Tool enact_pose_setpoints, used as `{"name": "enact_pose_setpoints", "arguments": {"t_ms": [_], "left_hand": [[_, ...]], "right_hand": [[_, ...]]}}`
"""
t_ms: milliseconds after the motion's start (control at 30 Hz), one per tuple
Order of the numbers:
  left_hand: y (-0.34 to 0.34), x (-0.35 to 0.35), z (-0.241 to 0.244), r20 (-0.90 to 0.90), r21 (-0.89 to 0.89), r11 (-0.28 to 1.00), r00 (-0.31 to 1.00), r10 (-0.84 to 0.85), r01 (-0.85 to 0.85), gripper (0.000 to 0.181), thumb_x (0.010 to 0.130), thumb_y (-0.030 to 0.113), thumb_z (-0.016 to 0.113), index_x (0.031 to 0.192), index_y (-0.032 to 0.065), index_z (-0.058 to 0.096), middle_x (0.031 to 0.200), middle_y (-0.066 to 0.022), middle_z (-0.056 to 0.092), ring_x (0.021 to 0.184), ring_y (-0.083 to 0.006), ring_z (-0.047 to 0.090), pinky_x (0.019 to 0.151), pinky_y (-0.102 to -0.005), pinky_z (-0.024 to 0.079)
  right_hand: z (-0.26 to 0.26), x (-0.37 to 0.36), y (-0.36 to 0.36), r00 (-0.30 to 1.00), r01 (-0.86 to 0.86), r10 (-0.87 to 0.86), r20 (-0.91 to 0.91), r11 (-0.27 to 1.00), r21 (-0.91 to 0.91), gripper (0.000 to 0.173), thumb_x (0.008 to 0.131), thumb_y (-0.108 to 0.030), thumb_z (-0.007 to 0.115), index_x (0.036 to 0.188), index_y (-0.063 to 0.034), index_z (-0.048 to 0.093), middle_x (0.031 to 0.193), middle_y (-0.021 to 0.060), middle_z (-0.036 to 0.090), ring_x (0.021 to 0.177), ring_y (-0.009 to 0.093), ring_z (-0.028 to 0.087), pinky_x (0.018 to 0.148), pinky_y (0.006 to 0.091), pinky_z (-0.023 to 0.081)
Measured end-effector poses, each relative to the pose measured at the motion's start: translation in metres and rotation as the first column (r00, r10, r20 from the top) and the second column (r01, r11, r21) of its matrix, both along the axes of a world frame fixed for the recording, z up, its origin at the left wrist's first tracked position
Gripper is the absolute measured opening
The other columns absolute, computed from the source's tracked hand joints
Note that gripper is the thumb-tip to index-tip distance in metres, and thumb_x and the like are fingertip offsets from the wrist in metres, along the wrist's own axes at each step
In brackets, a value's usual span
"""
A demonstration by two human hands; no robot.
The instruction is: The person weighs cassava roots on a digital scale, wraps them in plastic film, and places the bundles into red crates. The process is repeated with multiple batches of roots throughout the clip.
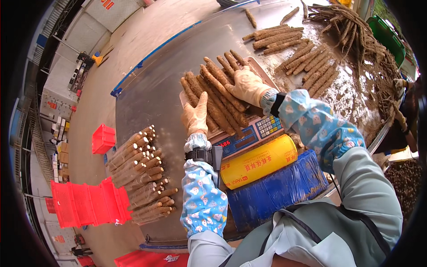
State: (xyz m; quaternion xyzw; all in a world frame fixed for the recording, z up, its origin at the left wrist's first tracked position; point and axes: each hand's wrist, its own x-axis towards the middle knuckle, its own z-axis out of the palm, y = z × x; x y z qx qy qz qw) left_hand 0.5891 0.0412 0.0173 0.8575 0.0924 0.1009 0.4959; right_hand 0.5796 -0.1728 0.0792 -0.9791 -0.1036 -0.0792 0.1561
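Several brown, hairy Chinese yams [213,96] lie side by side across the pan of a digital scale [263,71], which hides most of the pan. My left hand [196,115], in a pale glove, rests against the left side of this pile with its thumb raised apart. On the right, my gloved right hand [248,85] bends its fingers over the yams at the far side, thumb against a longer one. Red digits glow on the scale's front panel [240,137], beside a keypad [268,126].
A yellow cling-film roll [260,162] lies before the scale, beside a blue film-wrapped block [277,187]. Wrapped yam bundles [140,167] line the metal table's [146,90] left. Loose yams [310,61] and thin roots [353,30] cover the right. Red crates [86,203] stand on the floor.
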Motion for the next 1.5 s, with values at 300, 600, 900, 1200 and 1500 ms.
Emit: {"name": "enact_pose_setpoints", "arguments": {"t_ms": [300,600,900,1200,1500], "left_hand": [[-0.044,-0.016,0.040,-0.115,-0.785,0.603,0.922,-0.369,0.143,0.088,0.082,0.054,0.083,0.141,-0.0031,0.052,0.132,-0.0152,0.062,0.114,-0.0241,0.064,0.098,-0.0371,0.053],[-0.021,-0.097,0.064,-0.044,-0.895,0.398,0.848,-0.529,0.202,0.070,0.089,0.039,0.079,0.143,0.0044,0.051,0.128,-0.0119,0.064,0.114,-0.0250,0.065,0.098,-0.0387,0.056],[-0.028,-0.189,0.101,-0.176,-0.907,0.192,0.078,-0.981,0.374,0.083,0.084,0.015,0.080,0.154,0.0029,0.036,0.143,-0.0156,0.054,0.131,-0.0268,0.055,0.111,-0.0402,0.046],[-0.033,-0.253,-0.010,-0.487,-0.655,0.064,-0.356,-0.798,0.753,0.093,0.077,0.032,0.087,0.153,0.0052,0.041,0.149,-0.0157,0.051,0.135,-0.0269,0.050,0.115,-0.0415,0.038],[-0.024,-0.298,0.014,-0.496,0.474,-0.043,0.227,-0.838,0.880,0.161,0.051,0.072,0.090,0.156,-0.0145,0.004,0.155,-0.0398,0.026,0.149,-0.0474,0.027,0.123,-0.0450,0.026]], "right_hand": [[-0.029,0.008,0.008,0.877,0.289,0.205,-0.434,0.495,0.819,0.078,0.089,-0.061,0.071,0.131,0.0046,0.061,0.120,0.0217,0.070,0.102,0.025,0.072,0.086,0.0357,0.058],[-0.010,-0.099,0.023,0.957,-0.124,0.284,0.052,0.239,0.963,0.049,0.103,-0.025,0.060,0.140,0.0038,0.049,0.128,0.0227,0.061,0.117,0.026,0.060,0.101,0.0361,0.049],[-0.043,-0.332,0.087,0.963,0.121,-0.203,-0.177,-0.262,0.958,0.071,0.106,-0.018,0.052,0.162,-0.0007,0.013,0.158,0.0177,0.035,0.147,0.026,0.033,0.121,0.0346,0.027],[-0.113,-0.488,0.109,0.961,0.266,-0.151,-0.233,0.255,0.930,0.067,0.107,-0.027,0.053,0.161,-0.0061,0.021,0.158,0.0137,0.036,0.145,0.027,0.035,0.119,0.0413,0.029],[-0.068,-0.430,0.077,0.760,0.629,0.303,-0.575,-0.566,0.534,0.071,0.100,-0.058,0.055,0.152,-0.0129,0.042,0.151,0.0056,0.050,0.137,0.026,0.045,0.106,0.0518,0.042]]}}
